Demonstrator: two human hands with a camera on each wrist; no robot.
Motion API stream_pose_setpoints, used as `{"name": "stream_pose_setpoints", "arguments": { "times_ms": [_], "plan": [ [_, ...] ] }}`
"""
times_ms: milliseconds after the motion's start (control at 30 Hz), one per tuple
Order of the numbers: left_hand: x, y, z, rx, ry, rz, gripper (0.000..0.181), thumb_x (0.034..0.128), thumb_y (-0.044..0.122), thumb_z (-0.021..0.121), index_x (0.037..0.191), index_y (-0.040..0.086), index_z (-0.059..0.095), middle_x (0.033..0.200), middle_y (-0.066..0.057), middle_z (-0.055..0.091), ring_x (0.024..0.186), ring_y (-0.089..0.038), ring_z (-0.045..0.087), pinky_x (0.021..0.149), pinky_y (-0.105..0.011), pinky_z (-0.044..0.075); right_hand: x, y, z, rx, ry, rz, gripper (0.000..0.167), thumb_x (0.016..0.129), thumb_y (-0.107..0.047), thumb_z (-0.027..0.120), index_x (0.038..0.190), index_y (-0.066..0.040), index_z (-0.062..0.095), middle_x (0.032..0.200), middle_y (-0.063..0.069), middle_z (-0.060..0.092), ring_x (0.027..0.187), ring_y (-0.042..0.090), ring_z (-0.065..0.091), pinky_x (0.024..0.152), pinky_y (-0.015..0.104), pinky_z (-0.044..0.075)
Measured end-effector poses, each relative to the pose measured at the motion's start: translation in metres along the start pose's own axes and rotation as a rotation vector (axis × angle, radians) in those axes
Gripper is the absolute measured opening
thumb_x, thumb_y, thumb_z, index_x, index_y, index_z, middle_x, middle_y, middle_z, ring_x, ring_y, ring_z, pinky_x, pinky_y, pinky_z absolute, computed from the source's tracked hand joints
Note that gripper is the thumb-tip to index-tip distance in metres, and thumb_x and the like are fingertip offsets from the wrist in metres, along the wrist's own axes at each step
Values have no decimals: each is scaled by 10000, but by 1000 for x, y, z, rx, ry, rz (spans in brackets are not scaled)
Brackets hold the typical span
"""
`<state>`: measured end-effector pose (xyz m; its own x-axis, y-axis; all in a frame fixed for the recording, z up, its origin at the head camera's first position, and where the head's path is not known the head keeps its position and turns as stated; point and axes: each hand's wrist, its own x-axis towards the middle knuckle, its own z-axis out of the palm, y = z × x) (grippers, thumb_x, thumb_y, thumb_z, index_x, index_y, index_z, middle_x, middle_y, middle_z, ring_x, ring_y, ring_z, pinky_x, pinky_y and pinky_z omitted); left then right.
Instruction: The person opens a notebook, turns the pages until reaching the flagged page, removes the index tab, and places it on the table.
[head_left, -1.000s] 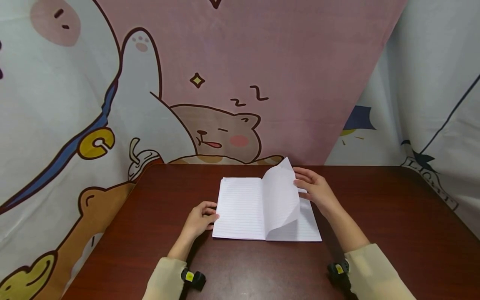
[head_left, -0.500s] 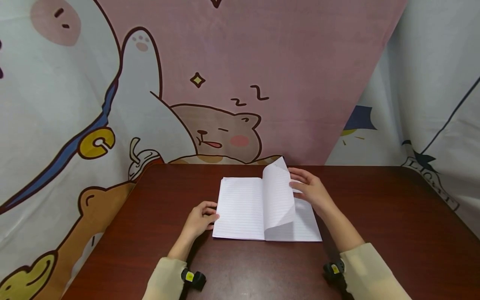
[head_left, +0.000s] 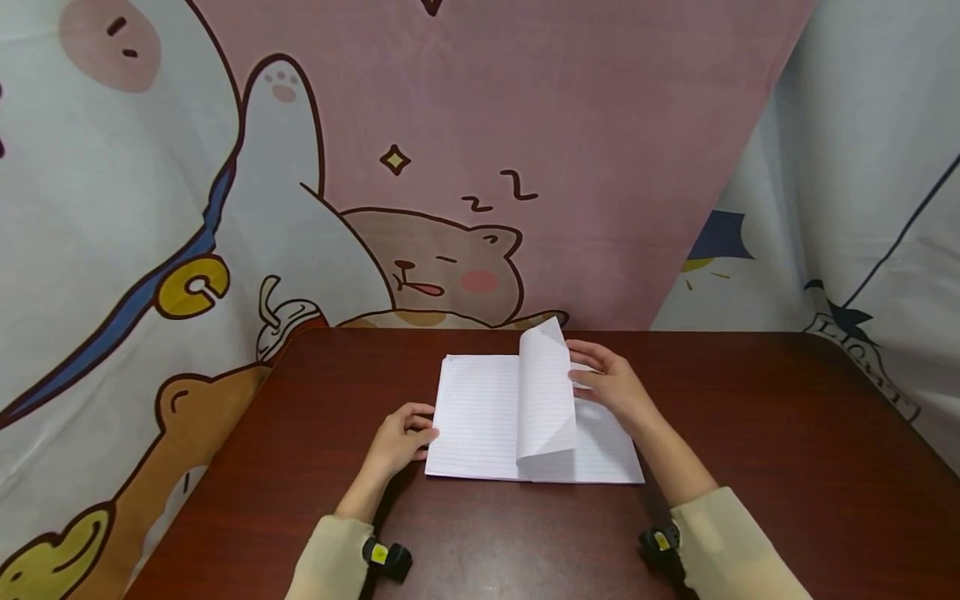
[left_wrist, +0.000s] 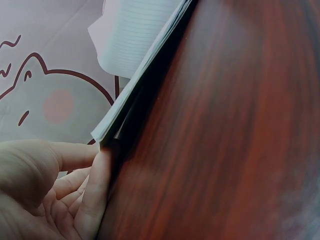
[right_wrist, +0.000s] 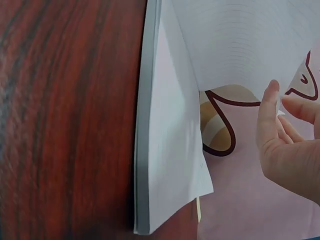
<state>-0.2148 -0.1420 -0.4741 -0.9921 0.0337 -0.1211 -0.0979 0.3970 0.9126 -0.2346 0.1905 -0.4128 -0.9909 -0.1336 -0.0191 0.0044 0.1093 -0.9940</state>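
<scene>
An open notebook [head_left: 476, 417] with lined pages lies on the table. My left hand [head_left: 397, 439] is at its left edge; in the left wrist view the thumb and a finger of that hand [left_wrist: 60, 185] pinch the edge of the stack. One page [head_left: 545, 392] stands lifted and curled near the middle fold. By its outer edge my right hand [head_left: 613, 385] holds this page, thumb on the near side. The right wrist view has the raised page [right_wrist: 240, 45] between thumb and fingers of the right hand [right_wrist: 290, 145], above the thick right half of the notebook [right_wrist: 170, 150].
The dark brown wooden table [head_left: 480, 542] reaches back to a printed cloth [head_left: 600, 167] with cartoon animals. A white curtain [head_left: 870, 150] hangs at the right. Black devices with yellow labels sit at the left wrist [head_left: 388, 558] and right wrist [head_left: 660, 548].
My right hand has moved left, carrying the lifted page toward the middle fold, and the page is curled more narrowly. The left hand stays at the notebook's left edge.
</scene>
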Motion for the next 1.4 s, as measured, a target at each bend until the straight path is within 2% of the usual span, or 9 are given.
{"name": "stream_pose_setpoints", "arguments": {
  "times_ms": [367,633,1033,1333,1400],
  "plan": [
    [-1,1,0,-1,0,0,314,909,27,687,1219,38,639,1035,-142,697,753,-125,634,646,-311,596,2,6,10,49,-24,-17,563,948,52,563,1479,53,374,1466,345,436,906,-6,640,788,223,585],
    [-1,1,-1,-2,-1,1,312,910,25,686,1218,36,639,1027,-141,698,745,-124,631,641,-306,595,5,8,19,73,-10,-20,553,938,68,559,1467,51,397,1445,351,449,869,-12,642,764,217,584],
    [0,1,-1,-7,-1,4,313,904,21,690,1212,33,639,1025,-143,699,756,-132,640,640,-308,595,11,12,35,62,-9,-18,532,933,73,558,1447,57,423,1422,346,483,867,-7,637,764,213,580],
    [-2,1,-1,-11,-3,2,324,905,31,691,1225,37,640,1039,-151,700,763,-134,640,646,-314,594,18,20,46,4,9,23,507,935,47,580,1429,17,472,1395,309,525,879,57,641,790,298,605],
    [-2,2,-1,-13,-4,2,324,906,31,690,1226,36,639,1040,-152,699,766,-135,641,648,-318,596,19,22,47,0,7,30,504,934,48,581,1426,18,475,1392,307,529,878,64,638,779,287,604]
  ]
}}
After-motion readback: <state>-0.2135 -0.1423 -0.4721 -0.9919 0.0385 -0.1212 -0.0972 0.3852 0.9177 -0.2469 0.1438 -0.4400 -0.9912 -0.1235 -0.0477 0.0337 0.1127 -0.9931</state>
